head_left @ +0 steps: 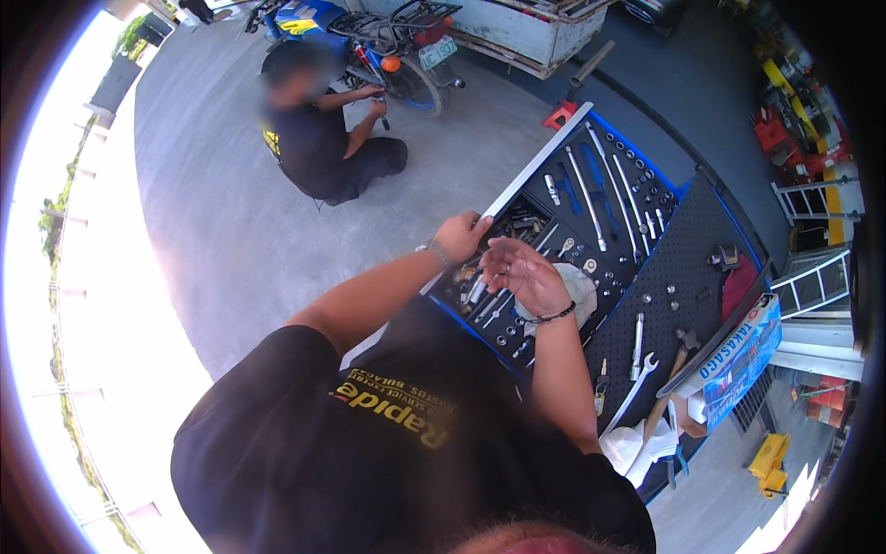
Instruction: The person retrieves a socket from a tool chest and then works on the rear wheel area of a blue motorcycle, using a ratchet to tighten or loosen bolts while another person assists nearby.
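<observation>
In a workshop, a drawer (538,159) of hand tools stands pulled out at our two o'clock, and that much of the work looks done. Ratchets (591,265), sockets (640,163) and long bars (586,198) lie in its dark tray; with no tool visible in either of our hands, we judge that picking or sorting among them remains.

Our left hand (460,237), just off centre toward one o'clock, is bent around the drawer's pale metal edge, thumb on top. Our right hand (531,279), at three o'clock, is half open over the tray, fingers loosely curled and apparently empty. Behind it lies a white cloth (580,294); from this angle, we cannot tell whether the two touch.

At four o'clock, a wrench (632,392) rests on the perforated cart top (688,245). At eleven o'clock, a co-worker (309,138) crouches beside a blue motorcycle (369,26).
</observation>
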{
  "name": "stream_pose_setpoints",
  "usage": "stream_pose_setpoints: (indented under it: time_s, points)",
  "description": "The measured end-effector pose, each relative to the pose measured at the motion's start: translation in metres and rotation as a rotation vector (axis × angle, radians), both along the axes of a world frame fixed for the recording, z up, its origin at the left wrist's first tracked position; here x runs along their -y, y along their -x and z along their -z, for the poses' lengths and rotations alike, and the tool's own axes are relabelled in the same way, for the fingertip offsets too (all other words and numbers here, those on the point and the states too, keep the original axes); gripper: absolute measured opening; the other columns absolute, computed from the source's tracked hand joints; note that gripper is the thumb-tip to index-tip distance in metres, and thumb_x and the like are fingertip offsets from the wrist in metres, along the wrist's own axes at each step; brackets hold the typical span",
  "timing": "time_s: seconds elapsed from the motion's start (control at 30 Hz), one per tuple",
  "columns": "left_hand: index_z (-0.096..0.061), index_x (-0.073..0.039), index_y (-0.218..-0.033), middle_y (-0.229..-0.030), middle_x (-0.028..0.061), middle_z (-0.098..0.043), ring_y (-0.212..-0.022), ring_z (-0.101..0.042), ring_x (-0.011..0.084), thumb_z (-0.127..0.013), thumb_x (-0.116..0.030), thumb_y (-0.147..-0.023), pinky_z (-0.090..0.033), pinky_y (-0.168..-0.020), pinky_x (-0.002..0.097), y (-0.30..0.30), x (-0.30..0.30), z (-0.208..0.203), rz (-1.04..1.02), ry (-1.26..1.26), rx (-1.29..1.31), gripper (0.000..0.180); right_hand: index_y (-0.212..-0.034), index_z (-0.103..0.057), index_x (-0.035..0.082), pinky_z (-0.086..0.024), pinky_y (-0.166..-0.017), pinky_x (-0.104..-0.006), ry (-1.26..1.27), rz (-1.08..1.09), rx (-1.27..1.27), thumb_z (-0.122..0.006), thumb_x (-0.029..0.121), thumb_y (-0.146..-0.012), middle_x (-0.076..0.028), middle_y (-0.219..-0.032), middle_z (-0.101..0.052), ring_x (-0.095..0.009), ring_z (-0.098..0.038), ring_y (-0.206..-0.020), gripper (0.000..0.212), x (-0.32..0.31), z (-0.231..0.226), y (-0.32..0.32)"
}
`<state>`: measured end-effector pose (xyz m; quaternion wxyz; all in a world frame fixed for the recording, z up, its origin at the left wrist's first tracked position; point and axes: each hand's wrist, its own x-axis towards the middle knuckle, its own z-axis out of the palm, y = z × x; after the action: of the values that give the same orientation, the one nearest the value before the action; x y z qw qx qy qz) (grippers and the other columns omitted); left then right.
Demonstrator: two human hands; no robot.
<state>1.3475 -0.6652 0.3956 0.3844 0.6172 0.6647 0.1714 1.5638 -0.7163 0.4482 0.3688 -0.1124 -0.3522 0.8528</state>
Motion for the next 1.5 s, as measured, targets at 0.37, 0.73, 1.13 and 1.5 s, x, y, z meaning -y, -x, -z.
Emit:
stream_pose_setpoints:
  time_s: [0.37, 0.73, 1.13, 1.5]
  points:
    - [-0.064, -0.002, -0.122, -0.106, 0.0187, -0.071, -0.094, -0.074, 0.0334, -0.048, -0.047, -0.11, -0.06, -0.073, 0.0448, 0.017, 0.014, 0.039, -0.077, 0.463, 0.927, 0.049, -0.155, -0.048, 0.003, -0.06, -0.093, -0.0369, 0.023, -0.127, 0.078, -0.059, 0.026, -0.105, -0.015, -0.13, -0.065, -0.023, -0.069, -0.114, 0.056, -0.022, -0.015, 0.055]
    - [-0.059, -0.003, -0.138, -0.122, 0.0203, -0.07, -0.115, -0.069, 0.0364, -0.057, -0.037, -0.108, -0.055, -0.097, 0.0457, 0.079, 0.054, 0.056, 0.681, -0.247, 0.143, 0.045, -0.155, -0.043, -0.005, -0.064, -0.083, -0.0351, 0.081, -0.105, 0.071, -0.064, 0.035, -0.101, -0.021, -0.131, -0.063, -0.026, -0.069, -0.113, 0.07, -0.054, -0.003, 0.106]
    - [-0.058, -0.012, -0.145, -0.108, 0.0179, -0.074, -0.102, -0.073, 0.0376, -0.054, -0.042, -0.108, -0.055, -0.093, 0.0528, 0.135, 0.04, -0.011, 1.345, 0.101, 0.013, 0.048, -0.151, -0.053, 0.001, -0.058, -0.091, -0.0373, 0.027, -0.068, 0.197, -0.062, 0.03, -0.103, -0.016, -0.132, -0.066, -0.024, -0.068, -0.113, 0.056, -0.075, 0.007, 0.172]
    - [-0.07, -0.014, -0.134, -0.138, 0.0118, -0.069, -0.128, -0.063, 0.0345, -0.046, -0.038, -0.108, -0.048, -0.11, 0.0435, 0.356, 0.009, 0.124, 0.509, 0.526, -0.44, 0.043, -0.126, -0.07, 0.002, -0.056, -0.076, -0.0334, 0.303, 0.299, 0.286, -0.056, 0.02, -0.105, -0.01, -0.113, -0.072, -0.019, -0.069, -0.098, 0.031, -0.085, -0.039, 0.157]
